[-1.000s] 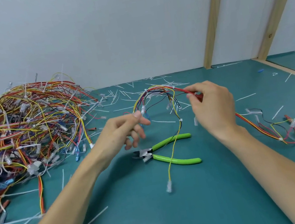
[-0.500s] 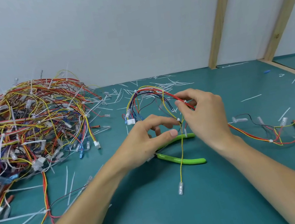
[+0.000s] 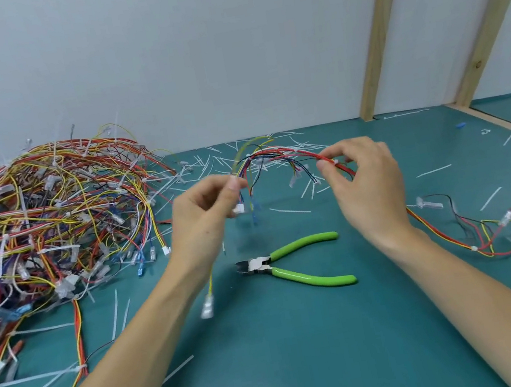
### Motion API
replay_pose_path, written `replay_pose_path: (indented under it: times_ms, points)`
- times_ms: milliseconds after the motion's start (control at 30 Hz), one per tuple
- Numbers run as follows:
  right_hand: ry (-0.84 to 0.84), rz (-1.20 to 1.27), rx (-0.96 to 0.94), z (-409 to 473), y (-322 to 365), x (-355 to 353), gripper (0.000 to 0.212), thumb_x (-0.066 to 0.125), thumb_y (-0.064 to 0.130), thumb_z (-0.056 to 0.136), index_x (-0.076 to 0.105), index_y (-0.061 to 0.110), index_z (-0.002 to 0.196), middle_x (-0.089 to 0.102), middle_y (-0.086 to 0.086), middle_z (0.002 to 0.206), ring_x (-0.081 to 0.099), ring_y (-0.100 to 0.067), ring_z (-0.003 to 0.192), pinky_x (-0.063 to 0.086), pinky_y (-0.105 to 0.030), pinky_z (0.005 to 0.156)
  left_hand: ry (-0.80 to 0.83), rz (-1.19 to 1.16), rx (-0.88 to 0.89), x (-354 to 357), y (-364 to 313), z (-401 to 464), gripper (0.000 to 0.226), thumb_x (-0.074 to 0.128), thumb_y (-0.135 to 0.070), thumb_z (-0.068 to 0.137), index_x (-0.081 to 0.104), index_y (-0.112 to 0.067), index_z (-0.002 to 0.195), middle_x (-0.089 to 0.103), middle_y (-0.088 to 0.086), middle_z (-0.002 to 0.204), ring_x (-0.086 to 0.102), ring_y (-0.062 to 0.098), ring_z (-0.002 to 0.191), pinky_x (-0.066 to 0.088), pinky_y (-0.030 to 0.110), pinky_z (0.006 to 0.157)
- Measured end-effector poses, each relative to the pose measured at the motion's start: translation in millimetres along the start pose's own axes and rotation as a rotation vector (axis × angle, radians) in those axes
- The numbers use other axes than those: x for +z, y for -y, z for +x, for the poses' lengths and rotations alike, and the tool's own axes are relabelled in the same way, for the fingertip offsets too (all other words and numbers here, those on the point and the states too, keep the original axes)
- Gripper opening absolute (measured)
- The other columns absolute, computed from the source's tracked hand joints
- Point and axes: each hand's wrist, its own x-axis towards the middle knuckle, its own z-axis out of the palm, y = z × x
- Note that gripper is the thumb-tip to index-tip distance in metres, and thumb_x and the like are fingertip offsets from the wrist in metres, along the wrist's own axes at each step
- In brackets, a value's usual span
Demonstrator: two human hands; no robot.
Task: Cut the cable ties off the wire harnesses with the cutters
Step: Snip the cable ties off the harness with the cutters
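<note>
A teal desk (image 3: 310,354) filled the lower frame. Green-handled cutters (image 3: 294,266) lay at its centre, a big tangle of wire harnesses (image 3: 49,229) sat at the left, and cut white cable ties (image 3: 288,211) were scattered toward the back and right.

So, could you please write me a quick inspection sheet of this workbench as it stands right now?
Surface: teal mat, strewn with white offcuts.
Job's things: green-handled cutters lie on the mat between the forearms, unheld; one wire harness is held arched above the mat.
Clutter: cut cable ties scattered, thickest near the back wall.
Grippers: left hand pinches the harness's left end; right hand pinches its red wires.
Cables: big tangled pile of harnesses at left; the held harness trails rightward along the mat.
Surroundings: white wall, wooden posts.
</note>
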Motion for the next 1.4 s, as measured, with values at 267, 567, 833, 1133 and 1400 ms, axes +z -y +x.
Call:
replay_pose_path:
  times_ms: [267, 567, 833, 1133, 1400]
  points:
    - [0.007, -0.024, -0.138, -10.3, 12.3, 3.3, 0.011, 0.077, 0.027, 0.091, 0.08, 0.029, 0.101, 0.055, 0.008, 0.092, 0.057, -0.018, 0.092, 0.051, -0.049, 0.081, -0.286, 0.69, 0.246, -19.3, 0.8, 2.2, 0.071, 0.049, 0.01, 0.072, 0.049, -0.01, 0.14, 0.057, 0.005, 0.135, 0.048, 0.025, 0.128, 0.036, 0.038, 0.112]
    - [0.095, -0.055, -0.327, -21.5, 24.8, 4.7, 0.014, 0.08, 0.031, 0.087, 0.079, 0.03, 0.102, 0.056, 0.011, 0.086, 0.055, -0.015, 0.087, 0.041, -0.038, 0.079, 0.061, 0.72, 0.506, 4.3, 0.5, -8.1, 0.013, 0.063, -0.019, 0.098, 0.072, -0.013, 0.104, 0.067, -0.001, 0.09, 0.06, 0.025, 0.087, 0.048, 0.043, 0.08]
    - [0.144, -0.141, -0.187, -8.8, 10.0, -0.4, 0.016, 0.073, 0.047, 0.09, 0.075, 0.031, 0.094, 0.07, 0.013, 0.087, 0.066, -0.013, 0.085, 0.05, -0.036, 0.077, -0.307, 0.614, 0.345, -13.2, 15.6, 2.4, 0.012, 0.054, -0.014, 0.1, 0.066, -0.011, 0.102, 0.06, -0.005, 0.095, 0.055, 0.023, 0.092, 0.045, 0.042, 0.081]
    - [0.331, 0.105, 0.036, -9.0, 2.6, 8.0, 0.016, 0.075, 0.041, 0.091, 0.071, 0.031, 0.08, 0.068, 0.009, 0.06, 0.066, -0.015, 0.06, 0.057, -0.042, 0.068, -0.337, 0.83, 0.16, -25.7, 21.3, 5.7, 0.018, 0.056, -0.011, 0.098, 0.071, -0.019, 0.105, 0.07, 0.0, 0.105, 0.057, 0.03, 0.105, 0.04, 0.052, 0.101]
    - [0.401, 0.21, -0.054, -17.9, 14.5, 10.4, 0.012, 0.079, 0.027, 0.088, 0.071, 0.027, 0.08, 0.058, 0.006, 0.057, 0.045, -0.011, 0.055, 0.036, -0.026, 0.058, 0.065, 0.928, 0.532, -0.4, -4.5, -7.1, 0.036, 0.061, -0.007, 0.086, 0.067, -0.014, 0.121, 0.072, 0.0, 0.114, 0.062, 0.023, 0.107, 0.036, 0.033, 0.108]
